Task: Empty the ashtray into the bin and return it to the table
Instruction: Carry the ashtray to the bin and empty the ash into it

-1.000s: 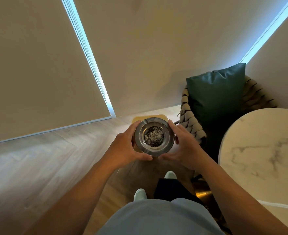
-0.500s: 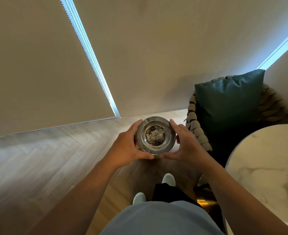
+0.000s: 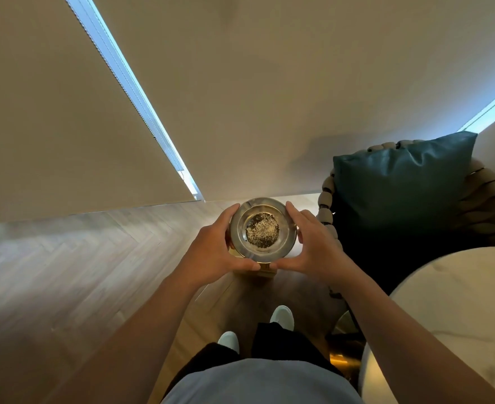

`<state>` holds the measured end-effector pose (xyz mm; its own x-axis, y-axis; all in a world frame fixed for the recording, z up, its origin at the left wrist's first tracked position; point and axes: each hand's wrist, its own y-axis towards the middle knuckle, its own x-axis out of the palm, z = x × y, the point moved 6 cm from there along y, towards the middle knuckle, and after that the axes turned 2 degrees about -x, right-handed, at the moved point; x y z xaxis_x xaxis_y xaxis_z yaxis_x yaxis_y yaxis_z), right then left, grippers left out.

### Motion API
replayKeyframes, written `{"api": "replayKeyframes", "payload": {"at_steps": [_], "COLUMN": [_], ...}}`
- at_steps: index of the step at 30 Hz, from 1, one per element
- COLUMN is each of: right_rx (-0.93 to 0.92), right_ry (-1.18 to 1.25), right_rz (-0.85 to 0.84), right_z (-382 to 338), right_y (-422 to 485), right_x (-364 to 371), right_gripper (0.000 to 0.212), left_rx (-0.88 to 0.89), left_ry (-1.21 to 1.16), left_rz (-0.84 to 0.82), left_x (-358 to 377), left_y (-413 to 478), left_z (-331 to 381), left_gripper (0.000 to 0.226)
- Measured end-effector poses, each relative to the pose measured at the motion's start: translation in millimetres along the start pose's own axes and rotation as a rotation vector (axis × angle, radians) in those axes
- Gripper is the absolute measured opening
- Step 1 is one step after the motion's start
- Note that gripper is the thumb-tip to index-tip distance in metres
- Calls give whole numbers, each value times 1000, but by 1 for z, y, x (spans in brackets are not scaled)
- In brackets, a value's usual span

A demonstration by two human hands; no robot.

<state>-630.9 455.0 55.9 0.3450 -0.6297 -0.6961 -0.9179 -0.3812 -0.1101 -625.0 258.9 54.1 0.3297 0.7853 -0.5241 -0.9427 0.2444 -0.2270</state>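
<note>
Hands cup the ashtray (image 3: pixel 263 226) from both sides: left hand (image 3: pixel 211 252) curled on its left rim, right hand (image 3: pixel 313 246) on its right rim, thumbs nearly meeting at the near edge, both forearms reaching forward. Ashtray is round, so no long axis; held level in the air, mouth up, ash (image 3: pixel 262 229) in the bowl. Below it lies wooden floor (image 3: pixel 80 272), with a marble table (image 3: pixel 459 301) to the right.

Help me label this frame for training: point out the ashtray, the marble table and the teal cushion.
ashtray (image 3: pixel 262 233): head view, on the ash in its bowl.
marble table (image 3: pixel 459 301): head view, on its bare top.
teal cushion (image 3: pixel 400 188): head view, on its front face.
</note>
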Motion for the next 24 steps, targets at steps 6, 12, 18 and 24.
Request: {"api": "replayKeyframes", "payload": {"at_steps": [6, 12, 18, 24], "right_rx": [3, 55, 87, 226], "right_ry": [15, 31, 71, 329], "right_rz": [4, 26, 45, 75], "right_z": [13, 22, 33, 66], "right_y": [18, 37, 59, 83], "right_x": [0, 14, 35, 64], "right_gripper": [116, 117, 115, 71], "left_rx": [-21, 4, -7, -27], "left_ry": [-17, -1, 8, 11], "left_rz": [-15, -58, -96, -114], "left_x": [3, -6, -9, 5], "left_y": [23, 48, 72, 99], "left_z": [-7, -22, -56, -103], "left_gripper": [111, 111, 110, 113]}}
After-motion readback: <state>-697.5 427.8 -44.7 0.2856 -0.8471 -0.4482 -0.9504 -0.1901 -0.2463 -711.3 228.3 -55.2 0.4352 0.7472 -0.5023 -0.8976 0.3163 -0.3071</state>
